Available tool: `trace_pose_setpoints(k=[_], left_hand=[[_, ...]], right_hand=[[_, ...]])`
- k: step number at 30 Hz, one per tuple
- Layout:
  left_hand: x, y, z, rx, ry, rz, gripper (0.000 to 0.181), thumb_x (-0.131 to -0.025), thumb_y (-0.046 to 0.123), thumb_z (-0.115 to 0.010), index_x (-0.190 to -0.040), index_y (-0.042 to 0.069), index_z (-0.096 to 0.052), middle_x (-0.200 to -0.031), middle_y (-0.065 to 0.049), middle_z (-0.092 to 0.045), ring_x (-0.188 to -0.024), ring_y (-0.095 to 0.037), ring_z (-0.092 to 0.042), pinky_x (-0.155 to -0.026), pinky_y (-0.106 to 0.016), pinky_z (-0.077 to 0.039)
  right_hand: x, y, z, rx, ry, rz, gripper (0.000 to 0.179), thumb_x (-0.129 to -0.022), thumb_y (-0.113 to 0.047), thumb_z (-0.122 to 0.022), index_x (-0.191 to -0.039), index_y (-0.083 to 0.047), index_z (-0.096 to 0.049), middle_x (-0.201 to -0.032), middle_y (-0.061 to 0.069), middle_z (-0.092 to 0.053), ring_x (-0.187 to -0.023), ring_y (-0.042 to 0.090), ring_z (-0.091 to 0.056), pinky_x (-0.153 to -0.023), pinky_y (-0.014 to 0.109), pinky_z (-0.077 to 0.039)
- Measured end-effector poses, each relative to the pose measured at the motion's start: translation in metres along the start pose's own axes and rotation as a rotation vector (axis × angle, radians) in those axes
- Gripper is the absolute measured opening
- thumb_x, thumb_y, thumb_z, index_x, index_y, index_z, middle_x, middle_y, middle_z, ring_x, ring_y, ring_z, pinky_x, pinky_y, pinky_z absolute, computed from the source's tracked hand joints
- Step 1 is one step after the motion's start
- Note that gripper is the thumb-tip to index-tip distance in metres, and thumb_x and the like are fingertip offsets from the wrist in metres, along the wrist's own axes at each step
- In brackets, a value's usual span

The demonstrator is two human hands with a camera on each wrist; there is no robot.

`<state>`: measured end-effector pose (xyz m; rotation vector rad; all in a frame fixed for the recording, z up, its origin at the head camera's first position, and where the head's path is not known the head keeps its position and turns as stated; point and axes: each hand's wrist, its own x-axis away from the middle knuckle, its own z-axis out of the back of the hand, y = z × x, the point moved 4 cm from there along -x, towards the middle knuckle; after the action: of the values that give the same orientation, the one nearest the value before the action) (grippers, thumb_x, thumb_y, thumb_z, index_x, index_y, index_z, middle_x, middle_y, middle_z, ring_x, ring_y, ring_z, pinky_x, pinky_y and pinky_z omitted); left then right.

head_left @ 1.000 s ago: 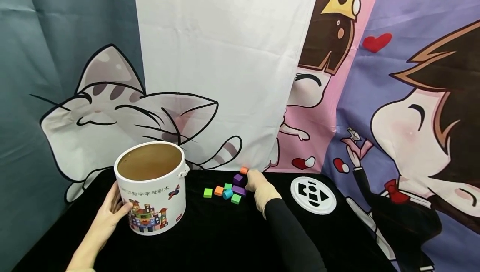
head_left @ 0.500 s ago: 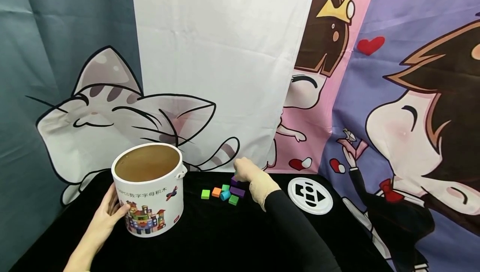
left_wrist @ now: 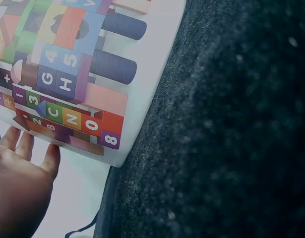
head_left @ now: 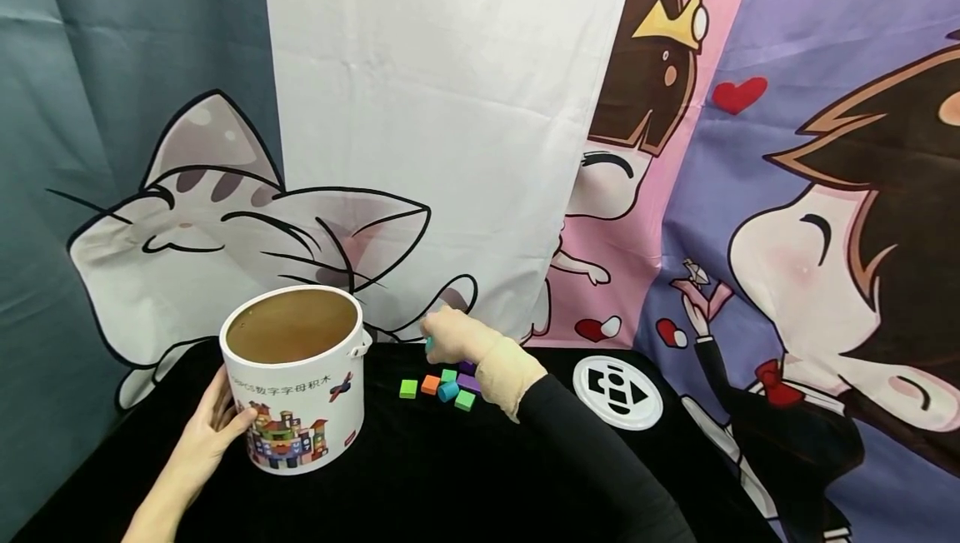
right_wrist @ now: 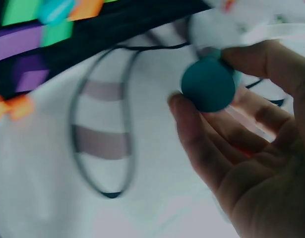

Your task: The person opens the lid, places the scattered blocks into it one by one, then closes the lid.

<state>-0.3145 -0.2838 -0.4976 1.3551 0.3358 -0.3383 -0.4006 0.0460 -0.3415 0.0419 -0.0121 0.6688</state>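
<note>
My left hand [head_left: 207, 426] holds the left side of a white bucket [head_left: 330, 410] with printed toy blocks on its wall, thumb on the front. In the left wrist view its fingertips [left_wrist: 51, 157] lie against the printed wall. My right hand [head_left: 457, 336] is above the back edge of the cloth, to the right of the bucket. It pinches a teal cylinder block [right_wrist: 208, 84] between thumb and fingers, round face toward the right wrist camera. Below it lie small blocks: green [head_left: 408, 389], orange [head_left: 431, 385], blue cylinder [head_left: 447, 391] and purple [head_left: 468, 383], partly hidden by the hand.
A white round lid [head_left: 645, 414] with shaped cut-outs lies right of the right arm. Black cloth [head_left: 420, 476] covers the table. Behind its back edge hangs a printed curtain [head_left: 450, 110] with cartoon figures.
My right hand has come from the back right end of the blocks, moved left and slightly up, and now carries the teal cylinder block. My left hand stays on the bucket.
</note>
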Motion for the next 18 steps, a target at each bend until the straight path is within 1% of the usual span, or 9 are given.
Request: trace_pose_setpoints(k=[1,2,5,7,9,11,13,15,18], left_hand=[[0.0,0.0,0.0,-0.005,0.001,-0.002,0.082,-0.101,0.003,-0.052,-0.158,0.028,0.0,-0.164,-0.005,-0.001,-0.136,0.008,-0.015,-0.102,-0.004,-0.021],[0.0,0.001,0.001,-0.009,0.003,-0.005,0.082,-0.101,0.003,-0.052,-0.158,0.027,0.0,-0.164,-0.003,-0.001,-0.136,0.008,-0.015,-0.102,-0.004,-0.02],[0.0,0.002,0.002,-0.018,0.006,-0.013,0.081,-0.101,0.003,-0.052,-0.159,0.026,0.0,-0.163,0.003,-0.002,-0.137,0.008,-0.013,-0.103,-0.004,-0.018],[0.0,0.002,0.002,-0.023,0.007,-0.017,0.081,-0.101,0.002,-0.052,-0.159,0.026,0.0,-0.163,0.005,-0.001,-0.137,0.009,-0.012,-0.103,-0.004,-0.017],[-0.001,0.002,0.002,-0.022,0.003,-0.02,0.081,-0.101,0.002,-0.052,-0.159,0.026,0.0,-0.163,0.005,-0.001,-0.137,0.009,-0.012,-0.103,-0.004,-0.017],[-0.002,0.001,0.001,-0.027,0.002,-0.019,0.081,-0.101,0.002,-0.052,-0.159,0.026,0.0,-0.163,0.005,-0.001,-0.137,0.009,-0.013,-0.102,-0.004,-0.018],[-0.003,0.001,0.0,-0.026,0.0,-0.016,0.082,-0.101,0.002,-0.052,-0.158,0.026,0.001,-0.163,0.004,-0.001,-0.136,0.009,-0.013,-0.102,-0.003,-0.018],[-0.003,0.0,-0.001,-0.03,0.001,-0.006,0.082,-0.101,0.003,-0.052,-0.158,0.026,0.001,-0.163,0.002,-0.001,-0.136,0.009,-0.013,-0.102,-0.003,-0.018],[0.001,-0.002,-0.001,-0.048,0.013,0.016,0.082,-0.101,0.004,-0.052,-0.158,0.027,0.003,-0.163,0.003,0.001,-0.136,0.009,-0.012,-0.102,-0.003,-0.017]], right_hand=[[0.001,-0.008,0.005,0.008,-0.012,0.022,0.029,-0.08,-0.015,-0.079,-0.073,-0.013,-0.051,-0.068,-0.004,-0.039,-0.065,0.012,-0.04,-0.056,0.023,-0.034],[0.002,-0.017,0.01,0.02,-0.022,0.041,0.026,-0.08,-0.016,-0.079,-0.075,-0.013,-0.053,-0.069,-0.005,-0.042,-0.065,0.011,-0.041,-0.056,0.022,-0.035],[0.004,-0.041,0.027,0.025,-0.043,0.09,0.015,-0.082,-0.017,-0.077,-0.089,-0.013,-0.065,-0.08,-0.005,-0.055,-0.07,0.01,-0.049,-0.059,0.019,-0.041],[0.005,-0.055,0.039,0.0,-0.042,0.116,0.017,-0.082,-0.017,-0.077,-0.096,-0.013,-0.068,-0.082,-0.005,-0.059,-0.071,0.01,-0.052,-0.061,0.019,-0.044],[0.005,-0.068,0.051,-0.029,-0.036,0.141,0.017,-0.083,-0.017,-0.076,-0.097,-0.013,-0.069,-0.082,-0.005,-0.06,-0.072,0.01,-0.053,-0.061,0.018,-0.044],[0.003,-0.081,0.062,-0.048,-0.022,0.165,0.016,-0.082,-0.017,-0.077,-0.095,-0.014,-0.069,-0.079,-0.006,-0.059,-0.072,0.009,-0.054,-0.061,0.017,-0.044],[-0.001,-0.092,0.071,-0.055,-0.011,0.185,0.015,-0.082,-0.017,-0.077,-0.094,-0.014,-0.068,-0.079,-0.007,-0.058,-0.072,0.008,-0.054,-0.061,0.016,-0.043],[-0.009,-0.103,0.076,-0.048,0.0,0.196,0.016,-0.083,-0.019,-0.077,-0.096,-0.016,-0.068,-0.082,-0.008,-0.06,-0.075,0.007,-0.054,-0.062,0.014,-0.044],[-0.026,-0.12,0.076,-0.051,0.008,0.201,0.014,-0.085,-0.019,-0.073,-0.097,-0.017,-0.067,-0.083,-0.009,-0.059,-0.075,0.005,-0.053,-0.062,0.014,-0.044]])
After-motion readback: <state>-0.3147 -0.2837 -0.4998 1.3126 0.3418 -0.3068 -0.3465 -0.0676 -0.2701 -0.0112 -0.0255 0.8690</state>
